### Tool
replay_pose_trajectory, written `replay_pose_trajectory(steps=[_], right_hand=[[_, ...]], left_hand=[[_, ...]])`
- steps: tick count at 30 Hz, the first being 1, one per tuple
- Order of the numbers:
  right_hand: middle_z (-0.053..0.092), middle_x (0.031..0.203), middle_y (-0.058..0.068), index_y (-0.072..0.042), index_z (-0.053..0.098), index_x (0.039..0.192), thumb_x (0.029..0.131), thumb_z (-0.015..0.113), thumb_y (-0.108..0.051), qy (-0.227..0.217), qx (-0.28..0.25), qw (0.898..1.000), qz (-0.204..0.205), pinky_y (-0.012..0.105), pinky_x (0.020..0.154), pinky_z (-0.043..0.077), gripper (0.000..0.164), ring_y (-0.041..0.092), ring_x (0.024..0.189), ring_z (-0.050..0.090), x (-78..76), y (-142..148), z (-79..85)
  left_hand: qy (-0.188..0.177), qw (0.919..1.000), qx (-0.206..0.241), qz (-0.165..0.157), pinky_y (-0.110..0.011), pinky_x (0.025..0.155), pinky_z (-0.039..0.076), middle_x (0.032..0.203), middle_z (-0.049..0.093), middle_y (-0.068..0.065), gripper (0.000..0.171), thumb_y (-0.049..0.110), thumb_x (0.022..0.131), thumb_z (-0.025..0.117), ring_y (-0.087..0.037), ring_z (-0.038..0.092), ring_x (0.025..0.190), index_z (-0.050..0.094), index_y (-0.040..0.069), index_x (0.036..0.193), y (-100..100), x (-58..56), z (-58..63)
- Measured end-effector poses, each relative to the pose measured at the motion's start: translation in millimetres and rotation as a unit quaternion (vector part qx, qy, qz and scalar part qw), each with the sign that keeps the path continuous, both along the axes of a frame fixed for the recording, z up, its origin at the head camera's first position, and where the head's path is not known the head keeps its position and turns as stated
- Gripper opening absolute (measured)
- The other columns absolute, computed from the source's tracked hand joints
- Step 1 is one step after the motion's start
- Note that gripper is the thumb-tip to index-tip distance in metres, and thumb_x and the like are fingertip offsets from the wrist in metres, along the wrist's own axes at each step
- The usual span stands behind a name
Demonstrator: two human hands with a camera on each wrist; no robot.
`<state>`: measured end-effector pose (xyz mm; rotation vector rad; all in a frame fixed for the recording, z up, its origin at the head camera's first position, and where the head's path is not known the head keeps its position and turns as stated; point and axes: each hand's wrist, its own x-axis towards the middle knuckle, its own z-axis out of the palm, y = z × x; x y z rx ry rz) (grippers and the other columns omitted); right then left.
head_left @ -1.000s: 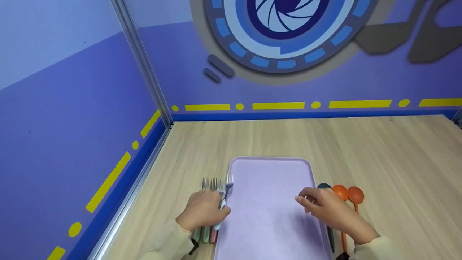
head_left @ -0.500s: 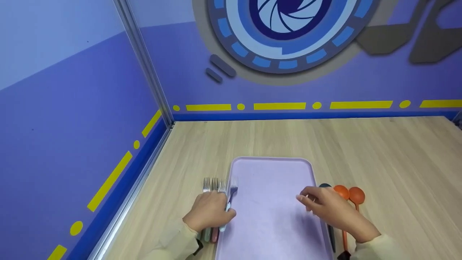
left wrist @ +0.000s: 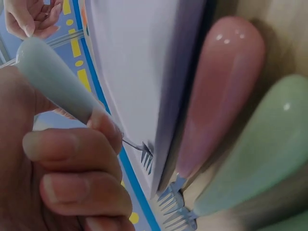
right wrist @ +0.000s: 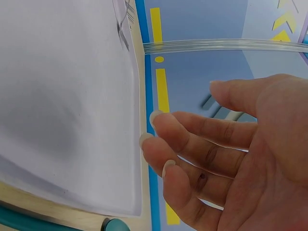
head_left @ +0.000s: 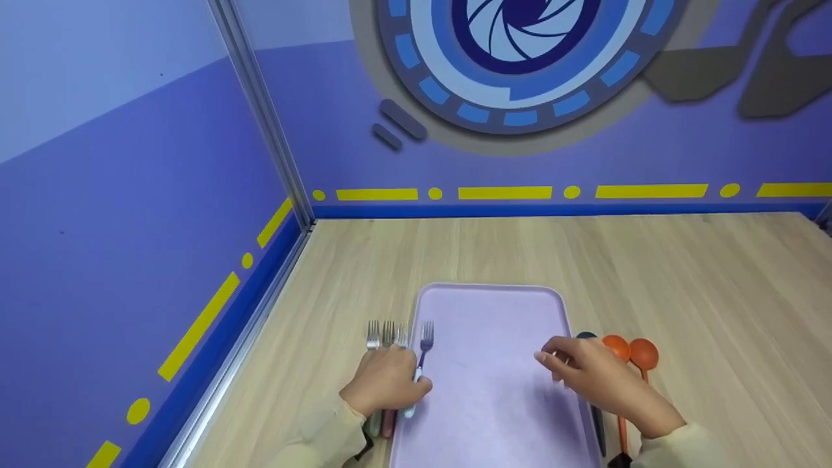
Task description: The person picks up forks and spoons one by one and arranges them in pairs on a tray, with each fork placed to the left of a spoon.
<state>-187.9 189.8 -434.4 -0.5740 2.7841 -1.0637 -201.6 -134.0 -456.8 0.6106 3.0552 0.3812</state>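
Note:
My left hand [head_left: 387,379] grips a fork with a pale blue handle [left wrist: 57,79], thumb and fingers around it. The tines of this fork [head_left: 426,335] point away from me, over the left edge of the lilac tray [head_left: 487,325]. Below that hand, left of the tray, lie other forks, among them one with a pink handle [left wrist: 224,91] and one with a light green handle [left wrist: 267,144]. Over the right side of the tray hangs my right hand [head_left: 598,377], fingers loosely bent and nothing between them.
Right of the tray lie an orange spoon [head_left: 615,348], a redder orange spoon [head_left: 643,354] and a dark teal utensil [head_left: 587,335], partly behind the right hand. A patterned blue-purple wall [head_left: 364,143] borders the wooden table [head_left: 715,279] at the back and left.
My left hand has moved a little to the right, taking the pale blue fork from the tray's left rim to further over the tray. The right hand stays nearly still.

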Motion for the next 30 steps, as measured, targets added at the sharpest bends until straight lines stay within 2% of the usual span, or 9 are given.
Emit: replay_pose_trajectory(steps=[4,9,16,23,26,30], right_hand=[[0.060,0.068,-0.002,-0.015,0.066,0.091,0.095,0.055,-0.045,0.010,-0.006,1.000,0.003,0.022,0.052,0.043,0.032,0.003,0.056,0.050,1.7,-1.2,-1.8],[0.061,0.068,-0.001,-0.014,0.066,0.091,0.095,0.055,-0.044,0.009,-0.008,1.000,0.011,0.022,0.051,0.043,0.032,0.002,0.056,0.050,2.5,-2.7,-3.0],[0.060,0.068,-0.001,-0.013,0.066,0.092,0.096,0.055,-0.039,0.012,-0.007,1.000,0.008,0.022,0.052,0.043,0.029,0.003,0.056,0.049,1.5,-1.7,-1.4],[0.061,0.069,-0.001,-0.011,0.066,0.094,0.097,0.054,-0.038,0.004,-0.002,1.000,0.008,0.022,0.054,0.044,0.029,0.004,0.058,0.050,-0.1,-2.1,-2.8],[0.060,0.069,-0.003,-0.011,0.066,0.094,0.097,0.054,-0.036,0.002,0.000,1.000,0.006,0.022,0.054,0.044,0.028,0.004,0.059,0.051,-0.4,-2.6,-3.3],[0.059,0.068,-0.005,-0.013,0.066,0.092,0.097,0.054,-0.037,0.011,-0.002,1.000,0.008,0.022,0.054,0.044,0.027,0.003,0.059,0.051,0.4,-2.8,-3.6]], left_hand=[[0.000,1.0000,0.005,0.004,-0.031,0.038,0.025,0.048,0.027,0.010,0.043,0.032,0.075,0.062,-0.009,0.031,0.044,0.029,0.021,0.050,0.5,0.7,-3.9],[-0.020,0.9997,0.008,0.007,-0.030,0.040,0.025,0.049,0.026,0.009,0.044,0.033,0.078,0.063,-0.009,0.031,0.044,0.031,0.020,0.050,-0.4,2.8,-6.3],[-0.004,1.0000,-0.002,-0.005,-0.030,0.041,0.024,0.047,0.027,0.009,0.045,0.033,0.078,0.063,-0.010,0.031,0.044,0.030,0.020,0.050,4.5,0.5,-6.9],[-0.018,0.9998,-0.007,-0.003,-0.030,0.043,0.027,0.049,0.032,0.008,0.044,0.034,0.078,0.064,-0.011,0.035,0.046,0.033,0.019,0.052,5.5,1.9,-8.8],[-0.006,0.9999,-0.011,-0.003,-0.031,0.045,0.028,0.052,0.037,0.006,0.041,0.034,0.077,0.064,-0.012,0.039,0.048,0.035,0.019,0.052,5.1,2.9,-11.0],[0.013,0.9998,-0.011,-0.008,-0.031,0.043,0.028,0.050,0.036,0.007,0.040,0.034,0.076,0.063,-0.012,0.038,0.046,0.035,0.020,0.051,4.6,3.6,-14.2]])
